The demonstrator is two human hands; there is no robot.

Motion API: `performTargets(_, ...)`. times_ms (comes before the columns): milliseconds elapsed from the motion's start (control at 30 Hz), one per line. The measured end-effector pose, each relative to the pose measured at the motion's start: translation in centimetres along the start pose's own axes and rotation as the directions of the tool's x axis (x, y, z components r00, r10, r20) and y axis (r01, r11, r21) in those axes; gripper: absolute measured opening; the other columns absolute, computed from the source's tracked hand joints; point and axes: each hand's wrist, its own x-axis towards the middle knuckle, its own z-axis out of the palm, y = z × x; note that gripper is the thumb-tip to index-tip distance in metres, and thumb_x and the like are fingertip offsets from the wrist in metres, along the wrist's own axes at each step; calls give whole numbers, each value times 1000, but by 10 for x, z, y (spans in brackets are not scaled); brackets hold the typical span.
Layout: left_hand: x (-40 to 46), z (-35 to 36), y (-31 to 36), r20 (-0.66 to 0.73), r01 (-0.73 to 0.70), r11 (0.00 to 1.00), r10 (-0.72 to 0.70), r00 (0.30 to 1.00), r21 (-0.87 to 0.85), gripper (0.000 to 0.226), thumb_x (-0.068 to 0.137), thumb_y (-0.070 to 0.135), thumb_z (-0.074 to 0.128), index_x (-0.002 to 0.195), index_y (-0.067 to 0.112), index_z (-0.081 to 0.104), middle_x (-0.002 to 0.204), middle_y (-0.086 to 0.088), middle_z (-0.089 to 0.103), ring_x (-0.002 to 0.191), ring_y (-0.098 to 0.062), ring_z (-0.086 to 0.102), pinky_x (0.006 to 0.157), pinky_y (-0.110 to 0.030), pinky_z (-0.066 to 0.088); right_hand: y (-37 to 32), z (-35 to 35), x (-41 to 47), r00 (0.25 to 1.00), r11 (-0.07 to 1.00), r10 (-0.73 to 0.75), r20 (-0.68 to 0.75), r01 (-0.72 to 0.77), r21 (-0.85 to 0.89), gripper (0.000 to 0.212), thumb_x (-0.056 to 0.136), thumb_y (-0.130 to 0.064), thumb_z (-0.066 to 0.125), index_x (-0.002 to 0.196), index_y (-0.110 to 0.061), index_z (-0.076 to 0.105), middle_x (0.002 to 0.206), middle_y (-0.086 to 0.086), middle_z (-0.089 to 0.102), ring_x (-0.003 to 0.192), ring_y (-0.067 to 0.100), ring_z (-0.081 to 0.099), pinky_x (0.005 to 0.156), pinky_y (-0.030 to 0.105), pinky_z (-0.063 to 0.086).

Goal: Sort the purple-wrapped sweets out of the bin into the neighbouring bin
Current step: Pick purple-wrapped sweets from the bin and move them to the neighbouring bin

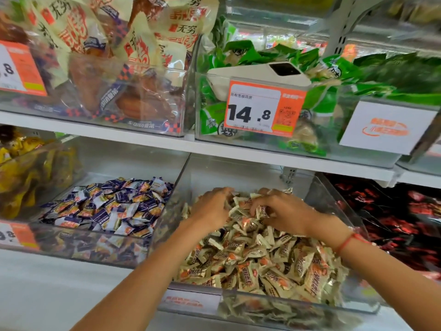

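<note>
A clear plastic bin (281,304) on the lower shelf holds a heap of beige-and-orange wrapped sweets (262,263). Both my hands are in it, at the back of the heap. My left hand (211,206) lies palm down with its fingers curled into the sweets; what it holds is hidden. My right hand (284,210) pinches a wrapped sweet (262,210) between thumb and fingers. The bin to the left (78,244) holds purple-and-white wrapped sweets (107,206). No purple sweet shows plainly among the beige ones.
A bin of yellow packs (28,173) stands at far left and one of dark red packs (401,218) at far right. The shelf above carries bins of snack bags, a white phone (260,72) on green packs and a 14.8 price tag (262,108).
</note>
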Motion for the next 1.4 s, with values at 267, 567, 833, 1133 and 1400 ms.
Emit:
performTargets(267,13,25,-15,229,-17,867,-113,967,497,67,85,19,69,143,24,37,142,-7,45,131,-25,42,107,-40,39,4,-6,-40,997,999,39,64,-40,17,35,88,-34,64,119,-44,51,149,0,38,140,20,31,113,37,29)
performTargets(567,-55,-54,17,44,-46,830,25,999,557,34,87,47,61,105,19,58,101,-1,64,97,-21,60,76,-31,44,-12,-4,-38,994,992,-7,-109,21,123,20,91,-43,59,110,-45,62,147,-10,39,138,11,31,114,35,26)
performTargets(833,-96,-89,-21,-62,-173,946,197,978,275,72,75,17,76,135,43,44,130,19,52,119,-3,40,97,-25,33,-44,5,5,989,986,-81,-127,98,132,20,93,-28,58,111,-34,66,127,-10,58,113,9,49,100,35,41)
performTargets(1133,-112,-54,-54,-519,13,992,-78,851,-127,39,89,26,61,126,38,54,111,16,64,92,-2,59,70,-22,46,-71,22,74,1000,990,-10,14,8,139,33,97,-25,52,130,-25,57,136,-2,56,121,22,54,100,37,44)
performTargets(1400,-117,-52,-51,-502,96,974,-190,844,-206,30,88,41,57,117,47,55,92,24,64,65,4,58,59,-17,44,-87,49,120,966,987,73,248,-106,120,48,84,-31,71,126,-14,55,129,6,56,118,26,54,99,37,46)
